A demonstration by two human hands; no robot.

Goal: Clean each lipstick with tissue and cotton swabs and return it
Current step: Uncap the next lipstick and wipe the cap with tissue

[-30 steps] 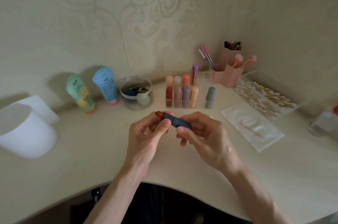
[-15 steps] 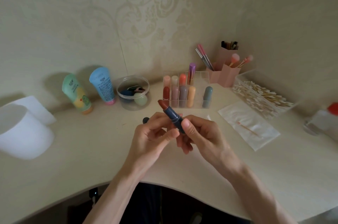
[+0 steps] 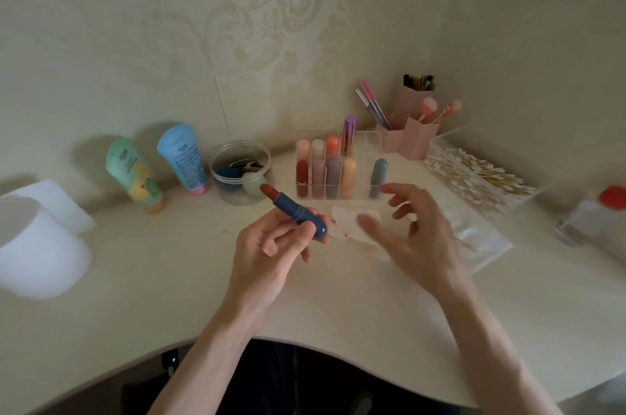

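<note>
**Head view.** My left hand (image 3: pixel 271 245) grips the lipstick (image 3: pixel 294 211) by its blue barrel, with thumb and fingers curled round the lower half. The tube is held above the table (image 3: pixel 135 279). It is tilted, and the uncapped red tip points up and away to the left.

My right hand (image 3: pixel 410 238) holds nothing. Its fingers are spread, relaxed and slightly blurred. They hover over the tissue (image 3: pixel 342 228), which lies on the table just beside the base of the lipstick and shows red marks.

The clear rack (image 3: pixel 364 143) holding the other lipsticks (image 3: pixel 318 174) stands behind, near the wall. One compartment in its front row looks vacant. The cotton swabs (image 3: pixel 474 174) lie in a clear box (image 3: pixel 440 143) to the right of the rack.

**Handling (judgement).**
- The tube is probably light and rigid.
- Its smooth plastic may slip, so I take hold on the barrel, below the collar.
- The red tip is likely soft and waxy, and may smear or snap under side load, so I do not pinch it.
- I wipe with light tissue pressure while the left hand supports the barrel.
</note>
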